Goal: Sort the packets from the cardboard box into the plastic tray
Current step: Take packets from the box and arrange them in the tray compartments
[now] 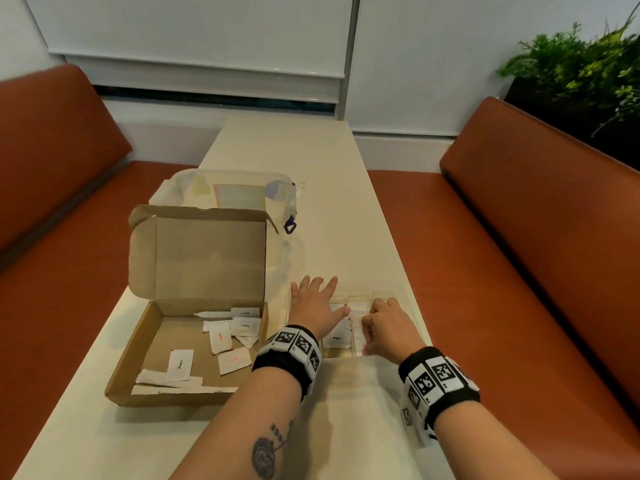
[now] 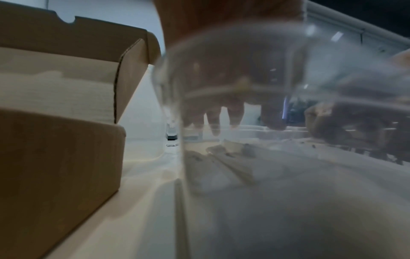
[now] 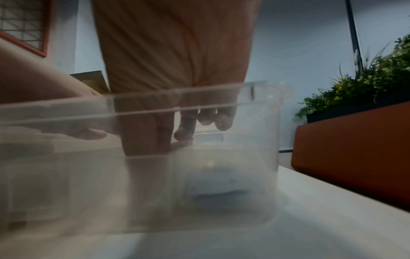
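An open cardboard box (image 1: 166,344) sits at the table's left and holds several white packets (image 1: 221,337), some printed Pepper, some with red print. To its right lies the clear plastic tray (image 1: 398,289) with compartments. My left hand (image 1: 311,292) lies flat on the tray's left side with its fingers spread. A Pepper packet (image 1: 337,336) shows in the left compartment. My right hand (image 1: 384,320) hovers over the middle compartment, fingers curled, its tips down among white packets (image 1: 356,327). Whether it pinches one is hidden. Through the tray wall (image 3: 66,108), the right wrist view shows a packet (image 3: 219,187) on the floor.
A clear lidded container (image 1: 228,192) stands behind the box. Orange bench seats (image 1: 502,271) flank the narrow cream table (image 1: 311,150). A planter with green plants (image 1: 581,71) is at the far right. The box wall (image 2: 55,166) stands close to the tray's left side.
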A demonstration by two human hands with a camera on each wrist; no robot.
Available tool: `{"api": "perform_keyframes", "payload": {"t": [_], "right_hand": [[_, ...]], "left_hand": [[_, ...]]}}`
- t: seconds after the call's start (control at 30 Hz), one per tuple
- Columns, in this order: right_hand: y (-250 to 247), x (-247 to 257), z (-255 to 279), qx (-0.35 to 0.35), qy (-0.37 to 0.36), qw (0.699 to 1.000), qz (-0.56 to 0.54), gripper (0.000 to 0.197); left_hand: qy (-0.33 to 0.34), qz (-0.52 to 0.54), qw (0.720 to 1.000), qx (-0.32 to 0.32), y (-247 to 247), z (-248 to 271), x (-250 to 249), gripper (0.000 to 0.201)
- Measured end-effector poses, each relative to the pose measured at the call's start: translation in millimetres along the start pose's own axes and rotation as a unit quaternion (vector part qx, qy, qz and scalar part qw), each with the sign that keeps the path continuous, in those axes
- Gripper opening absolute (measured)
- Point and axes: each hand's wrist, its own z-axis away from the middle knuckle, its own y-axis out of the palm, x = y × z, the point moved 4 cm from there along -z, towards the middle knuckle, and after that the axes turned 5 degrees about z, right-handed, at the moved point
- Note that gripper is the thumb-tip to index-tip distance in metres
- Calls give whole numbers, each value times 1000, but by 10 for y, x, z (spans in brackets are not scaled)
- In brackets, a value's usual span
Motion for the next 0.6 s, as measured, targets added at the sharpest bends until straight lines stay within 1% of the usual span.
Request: {"api": "perform_keyframes", "payload": {"t": [0.13,0.27,0.33,0.4,0.43,0.5,0.53,0.6], "right_hand": [[24,-17,-10,1,16,1000,0,25],[45,-39,-10,5,22,1000,-6,32],[19,-35,2,8,25,1000,-15,31],[-59,-9,19,-13,32,998,-50,28],[-120,18,24,-35,35,995,-81,28],[-276,123,23,-90,37,985,-144,25],[-361,206,17,-118,36,979,-161,24],[-513,449,-13,-166,25,969,-184,21]], "left_hand": [[-2,5,1000,4,-14,13,-8,69],[-10,9,1000,15,-41,1,-30,68],[-13,36,999,25,-67,3,-36,71],[-1,121,993,16,-110,55,-44,72],[10,184,983,5,-141,93,-40,71],[23,307,951,-24,-261,198,-3,60],[20,339,940,-41,-341,256,27,50],[14,345,936,-75,-540,358,102,34]]}}
